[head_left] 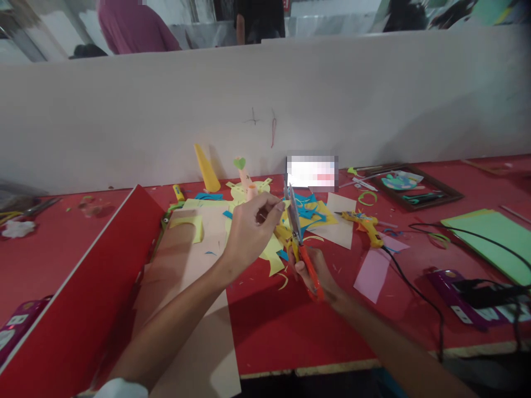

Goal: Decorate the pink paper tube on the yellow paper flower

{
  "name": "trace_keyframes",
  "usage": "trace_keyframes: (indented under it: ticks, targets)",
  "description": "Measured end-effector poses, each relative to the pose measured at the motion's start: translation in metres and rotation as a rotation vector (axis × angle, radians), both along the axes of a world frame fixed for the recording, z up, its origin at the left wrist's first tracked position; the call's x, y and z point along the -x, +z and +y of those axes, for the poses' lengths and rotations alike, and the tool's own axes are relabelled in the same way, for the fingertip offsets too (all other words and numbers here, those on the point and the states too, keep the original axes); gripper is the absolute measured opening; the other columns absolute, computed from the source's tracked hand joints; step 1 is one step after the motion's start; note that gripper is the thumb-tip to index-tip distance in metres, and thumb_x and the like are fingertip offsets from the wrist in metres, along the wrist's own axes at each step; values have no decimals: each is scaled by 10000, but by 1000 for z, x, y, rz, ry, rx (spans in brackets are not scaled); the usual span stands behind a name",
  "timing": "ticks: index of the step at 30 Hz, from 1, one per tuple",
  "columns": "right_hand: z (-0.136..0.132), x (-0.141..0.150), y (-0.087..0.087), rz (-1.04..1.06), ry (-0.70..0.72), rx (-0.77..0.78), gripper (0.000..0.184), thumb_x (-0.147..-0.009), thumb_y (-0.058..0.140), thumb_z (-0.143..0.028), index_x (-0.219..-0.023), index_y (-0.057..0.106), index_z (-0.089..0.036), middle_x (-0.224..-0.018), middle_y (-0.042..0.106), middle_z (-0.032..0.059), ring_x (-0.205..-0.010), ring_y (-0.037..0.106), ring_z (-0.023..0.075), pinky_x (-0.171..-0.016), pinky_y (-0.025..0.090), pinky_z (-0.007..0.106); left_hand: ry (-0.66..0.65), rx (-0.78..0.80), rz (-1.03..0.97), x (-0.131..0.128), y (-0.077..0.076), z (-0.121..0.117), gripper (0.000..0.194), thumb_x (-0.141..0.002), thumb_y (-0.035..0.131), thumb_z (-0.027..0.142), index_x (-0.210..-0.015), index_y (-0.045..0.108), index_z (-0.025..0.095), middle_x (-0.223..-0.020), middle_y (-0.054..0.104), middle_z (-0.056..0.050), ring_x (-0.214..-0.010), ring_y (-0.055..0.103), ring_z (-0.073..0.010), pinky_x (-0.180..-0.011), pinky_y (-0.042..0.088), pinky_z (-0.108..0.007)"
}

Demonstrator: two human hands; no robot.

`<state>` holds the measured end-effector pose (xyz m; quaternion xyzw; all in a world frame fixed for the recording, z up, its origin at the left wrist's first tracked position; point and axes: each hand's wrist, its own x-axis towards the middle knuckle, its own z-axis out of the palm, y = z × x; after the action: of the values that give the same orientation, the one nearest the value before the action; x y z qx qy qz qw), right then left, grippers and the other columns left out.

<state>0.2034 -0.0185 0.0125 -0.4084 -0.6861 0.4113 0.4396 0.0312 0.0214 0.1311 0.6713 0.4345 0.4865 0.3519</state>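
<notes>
My left hand [254, 225] is closed in a pinch over the middle of the table, holding a small pale yellow piece of paper [286, 204] at its fingertips. Beside it, my right hand [326, 273] grips the orange handles of a pair of scissors [294, 216]. The blades point up and away from me, close to the paper piece; whether they touch it I cannot tell. Under and behind my hands lie yellow and blue paper scraps [309, 210]. Just beyond my left hand stands a pink paper tube [245, 179] with a green heart-shaped top.
A yellow paper cone [207, 168] leans near the white partition [166, 110]. A yellow glue gun [367, 225] with a black cable lies to the right, near pink paper [375, 271], green sheets [493, 240] and a purple power strip [468, 296]. A red divider [91, 282] stands left.
</notes>
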Motion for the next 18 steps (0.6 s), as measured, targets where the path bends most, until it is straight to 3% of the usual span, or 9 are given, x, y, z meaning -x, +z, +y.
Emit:
trace_keyframes:
  ticks: [8,13,18]
  targets:
    - [-3,-1,10,-36,-9,23,651,-874,467,-856,-707,473,-227,-589,472,-32,-510,401,116,-503,315,282,17,-53,0,4,5,0,197,-958,606,298,-793,603,192,-678,563,16,-602,513,-85,-549,419,-217]
    - [-5,-3,7,-28,-29,71,576,-877,571,-773,-696,461,-237,-569,453,-42,-502,385,117,-479,305,277,32,-70,3,5,5,1,175,-956,612,291,-812,613,192,-671,551,27,-596,503,-80,-556,418,-219]
    - [-4,0,4,21,6,32,560,-902,518,-772,-751,465,-235,-613,459,-31,-517,383,119,-475,322,281,37,-74,-7,4,5,1,186,-969,603,301,-820,617,190,-684,563,28,-603,510,-78,-570,423,-221]
